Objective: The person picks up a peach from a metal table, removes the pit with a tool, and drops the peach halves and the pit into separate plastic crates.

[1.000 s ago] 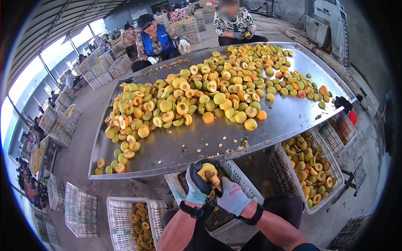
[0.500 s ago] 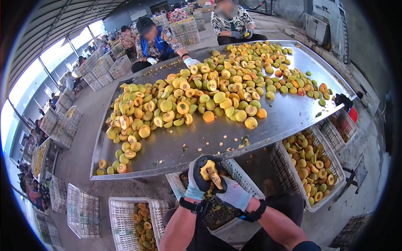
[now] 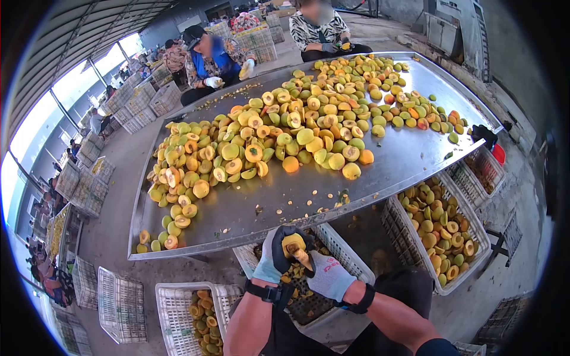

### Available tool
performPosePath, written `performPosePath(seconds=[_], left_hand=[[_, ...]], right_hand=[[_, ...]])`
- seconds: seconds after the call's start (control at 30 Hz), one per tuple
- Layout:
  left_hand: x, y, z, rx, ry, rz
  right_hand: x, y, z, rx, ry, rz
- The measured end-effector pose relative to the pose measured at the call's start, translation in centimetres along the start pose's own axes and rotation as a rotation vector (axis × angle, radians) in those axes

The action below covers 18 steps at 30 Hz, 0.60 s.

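Both my hands wear grey gloves with black fingers and meet above a white crate with yellow scraps in it. My left hand is closed round a yellow peach half, its cut face turned up. My right hand is closed on a short tan, stick-like tool, whose tip is at the cut face; fingers hide the rest of it. Beyond my hands, a large heap of halved yellow-green peaches lies on a metal table.
Crates of peach halves stand at right and lower left. Small bits lie near the table's raised front edge. Two people sit across the table, one in a blue vest, one in a patterned shirt. Stacked crates stand on the left.
My hands stay together and have turned slightly, with the tan tool deeper at the peach half. The person in the blue vest has drawn a hand back from the heap. The view has shifted slightly.
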State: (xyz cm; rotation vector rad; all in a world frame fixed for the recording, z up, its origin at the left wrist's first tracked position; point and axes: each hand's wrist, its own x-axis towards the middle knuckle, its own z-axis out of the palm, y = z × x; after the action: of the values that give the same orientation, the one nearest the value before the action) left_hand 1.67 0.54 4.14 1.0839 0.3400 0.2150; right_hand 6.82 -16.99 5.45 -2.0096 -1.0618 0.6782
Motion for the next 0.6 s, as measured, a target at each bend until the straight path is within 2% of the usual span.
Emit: performPosePath(seconds=[0.03,0.1,0.17,0.2,0.33,0.43,0.5,0.53,0.57,0.6], left_hand=[[0.3,-0.7,-0.5,-0.189,0.059,-0.082],[0.6,-1.8,-0.5,-0.148,0.143,-0.007],[0.2,-1.7,0.8,0.256,0.206,0.33],[0.3,-2.7,0.8,0.059,0.257,0.348],[0.5,-2.4,1.0,0.238,0.279,0.441],[-0.1,1.5,2.8,0.354,0.207,0.391],[-0.3,3.3,2.2,-0.266,-0.022,-0.091],[-0.8,3.4,2.7,0.394,-0.102,0.215],[-0.3,1.9,1.7,0.395,-0.102,0.212],[0.5,-0.7,-0.3,0.38,0.004,0.2]], right_hand=[[-0.1,-0.4,-0.2,0.004,-0.002,0.001],[-0.1,-1.0,-0.5,0.183,0.02,0.018],[0.1,-0.2,0.2,0.247,0.053,-0.026],[0.1,0.0,0.5,0.309,0.084,-0.068],[0.5,-0.1,-0.3,0.448,-0.001,-0.064],[0.7,-0.6,-2.0,0.426,-0.027,0.012],[0.4,-1.7,-2.8,-0.017,-0.024,0.136],[0.4,-1.4,-2.3,-0.025,-0.03,0.103],[0.5,-1.1,-1.7,-0.023,-0.031,0.104],[0.5,-0.8,-0.8,0.031,-0.024,0.112]])
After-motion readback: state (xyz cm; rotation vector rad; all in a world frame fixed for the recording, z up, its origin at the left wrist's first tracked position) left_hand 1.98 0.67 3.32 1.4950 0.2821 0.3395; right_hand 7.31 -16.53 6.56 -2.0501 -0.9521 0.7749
